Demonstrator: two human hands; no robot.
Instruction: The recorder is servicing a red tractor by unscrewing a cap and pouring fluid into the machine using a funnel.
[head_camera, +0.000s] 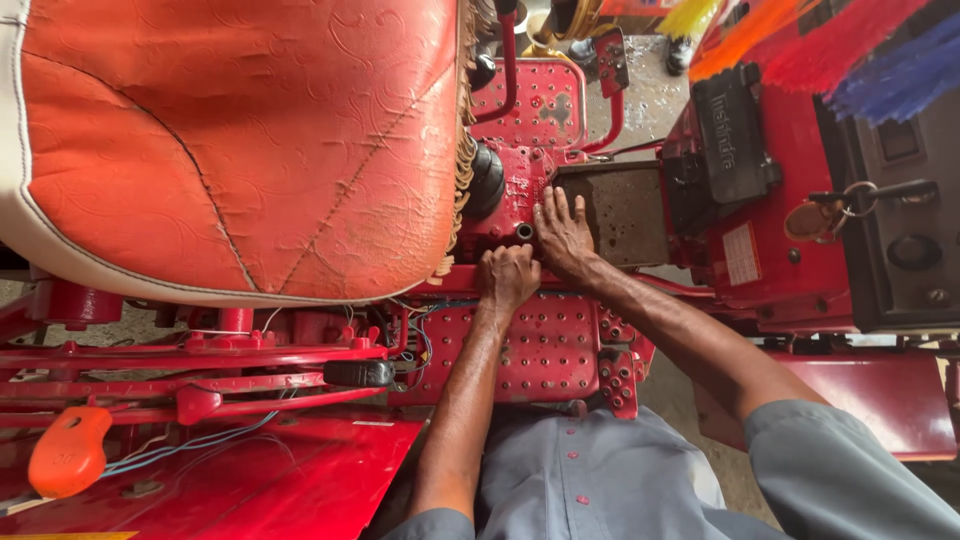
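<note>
Left hand (507, 277): fist closed on something hidden, at the red housing (512, 195) below the seat (240, 140).
Right hand (562, 232): fingers spread flat, bracing housing.
Advice: press steadily; turn slowly.

We observe the red metal housing (510, 195) just right of the orange seat's front edge, between the two studded red footplates. Its paint is worn and grimy, with bolt heads showing on its face. A round open hole sits at its lower edge, and a black rubber boot is fixed to its left side. The left hand (507, 277) is closed into a fist directly below that hole, touching the housing's lower edge. The right hand (562, 232) lies flat with fingers spread, pressed against the housing's right side.
</note>
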